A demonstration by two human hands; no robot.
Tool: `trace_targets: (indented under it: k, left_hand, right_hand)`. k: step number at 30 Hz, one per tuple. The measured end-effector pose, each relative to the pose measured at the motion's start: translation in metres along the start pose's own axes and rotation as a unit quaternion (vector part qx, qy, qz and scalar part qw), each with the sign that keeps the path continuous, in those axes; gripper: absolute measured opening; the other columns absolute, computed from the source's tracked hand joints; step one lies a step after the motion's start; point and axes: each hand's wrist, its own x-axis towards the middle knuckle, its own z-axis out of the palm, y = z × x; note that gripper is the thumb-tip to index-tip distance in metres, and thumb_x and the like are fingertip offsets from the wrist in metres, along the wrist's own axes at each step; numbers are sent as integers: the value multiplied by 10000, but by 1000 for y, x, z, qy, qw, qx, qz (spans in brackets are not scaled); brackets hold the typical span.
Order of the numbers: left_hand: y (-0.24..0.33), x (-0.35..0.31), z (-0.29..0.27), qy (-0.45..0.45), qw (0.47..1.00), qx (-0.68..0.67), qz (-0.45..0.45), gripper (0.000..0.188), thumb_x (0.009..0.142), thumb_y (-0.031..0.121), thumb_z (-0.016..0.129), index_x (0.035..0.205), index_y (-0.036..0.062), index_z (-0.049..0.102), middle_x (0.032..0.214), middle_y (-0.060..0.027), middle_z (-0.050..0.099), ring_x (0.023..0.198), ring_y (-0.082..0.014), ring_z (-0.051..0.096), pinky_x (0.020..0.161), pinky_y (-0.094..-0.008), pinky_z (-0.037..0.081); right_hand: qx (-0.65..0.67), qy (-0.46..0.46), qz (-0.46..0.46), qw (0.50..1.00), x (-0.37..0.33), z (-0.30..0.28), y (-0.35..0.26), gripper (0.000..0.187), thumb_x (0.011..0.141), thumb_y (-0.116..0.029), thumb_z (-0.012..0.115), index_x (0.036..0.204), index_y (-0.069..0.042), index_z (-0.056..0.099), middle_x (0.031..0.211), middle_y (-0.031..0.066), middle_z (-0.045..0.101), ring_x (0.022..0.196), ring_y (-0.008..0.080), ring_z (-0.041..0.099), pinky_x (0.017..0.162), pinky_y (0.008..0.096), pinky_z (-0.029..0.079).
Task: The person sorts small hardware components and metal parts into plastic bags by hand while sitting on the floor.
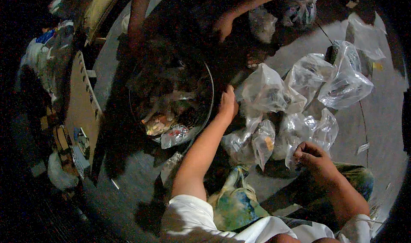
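My left hand reaches forward between a round basin and a group of clear plastic bags. Its fingertips fade into deep shadow, so I cannot make out whether it holds anything. On the right, my right hand is closed in a pinch, thumb against fingers, at the edge of a clear, crumpled plastic bag. Dark mixed scraps fill the basin, with pale yellowish pieces and a clear packet with red bits at its near side. Another small clear bag has an orange patch.
A green and blue bag lies in front of my body. Across from me, another person's arm reaches in over the dark area. More clear bags lie at right. A tan board and piled goods stand left.
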Motion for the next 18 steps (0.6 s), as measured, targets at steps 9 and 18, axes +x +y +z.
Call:
trace_targets:
  k: [9, 18]
  left_hand:
    - [5, 16, -104, 150, 957, 189, 165, 259, 754, -14, 442, 1002, -31, 515, 1011, -238, 491, 923, -399, 484, 780, -434, 421]
    - [34, -38, -127, -17, 963, 176, 202, 276, 773, 260, 577, 896, 14, 600, 844, -182, 593, 809, -341, 566, 720, -392, 450]
  right_hand:
    - [22, -1, -4, 1000, -13, 13, -4, 121, 797, -139, 576, 795, -50, 494, 745, 9, 492, 695, 111, 464, 627, 243, 375]
    - [-106, 70, 88, 988, -17, -32, -14, 161, 807, -157, 591, 815, -24, 501, 764, -3, 494, 693, 82, 457, 590, 226, 374]
